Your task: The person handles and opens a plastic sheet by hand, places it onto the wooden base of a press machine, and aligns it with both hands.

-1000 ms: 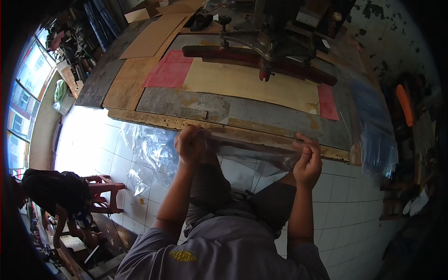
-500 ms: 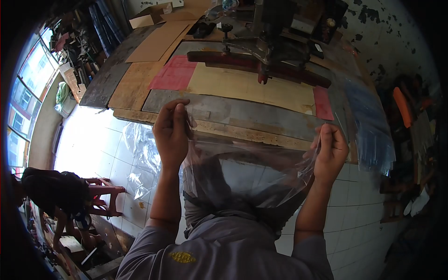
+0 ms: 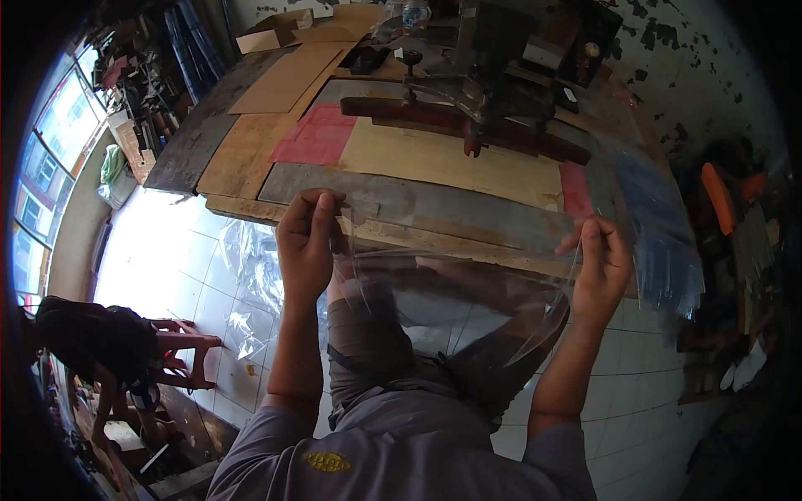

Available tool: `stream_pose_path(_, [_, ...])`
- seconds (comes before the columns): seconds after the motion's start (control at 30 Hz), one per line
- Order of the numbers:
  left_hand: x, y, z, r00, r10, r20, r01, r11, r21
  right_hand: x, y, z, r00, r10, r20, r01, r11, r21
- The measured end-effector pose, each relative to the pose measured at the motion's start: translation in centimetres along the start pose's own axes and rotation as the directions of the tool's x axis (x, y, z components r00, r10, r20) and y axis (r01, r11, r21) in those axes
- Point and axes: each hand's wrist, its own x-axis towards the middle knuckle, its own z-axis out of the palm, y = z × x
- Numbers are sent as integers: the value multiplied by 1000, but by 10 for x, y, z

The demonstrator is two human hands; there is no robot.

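A clear plastic sheet (image 3: 468, 292) hangs between my two hands, over my lap and in front of the table edge. My left hand (image 3: 307, 242) pinches its left upper corner between thumb and fingers. At the other end, my right hand (image 3: 597, 267) grips the right upper corner the same way. The sheet sags in the middle, and its see-through lower edge is hard to make out. Beyond it on the table lies a yellow sheet (image 3: 443, 154) with a red piece (image 3: 313, 134) at its left end, under the dark red bar (image 3: 401, 108) of a machine.
Blue-tinted plastic sheets (image 3: 664, 242) hang over the table's right side. Cardboard (image 3: 280, 79) lies at the back left. Crumpled clear plastic (image 3: 251, 259) is on the floor at the left. Another person (image 3: 96, 338) bends beside a red stool (image 3: 188, 351).
My left hand has dropped slightly, and my right hand has shifted a little to the right. The sheet's lower part has swung up and narrowed. Both hands keep their hold.
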Motion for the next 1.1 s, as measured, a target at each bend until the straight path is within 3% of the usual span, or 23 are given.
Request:
stream_pose_path(0.1, [-2,-2,1,1000,14,-28,-14,1000,9,2,2,-5,997,-21,80,19,999,27])
stream_pose_path(0.33, [-5,-1,8,997,19,-72,-23,998,-50,2,1,-4,996,33,77,-38,997,61])
stream_pose_path(0.87, [-1,-1,0,998,-23,50,26,998,-52,8,3,-2,998,-62,-22,58,987,-153])
stream_pose_path(1.1, [-1,20,8,991,-33,130,47,993,-107,11,12,-3,996,31,-79,-37,997,-72])
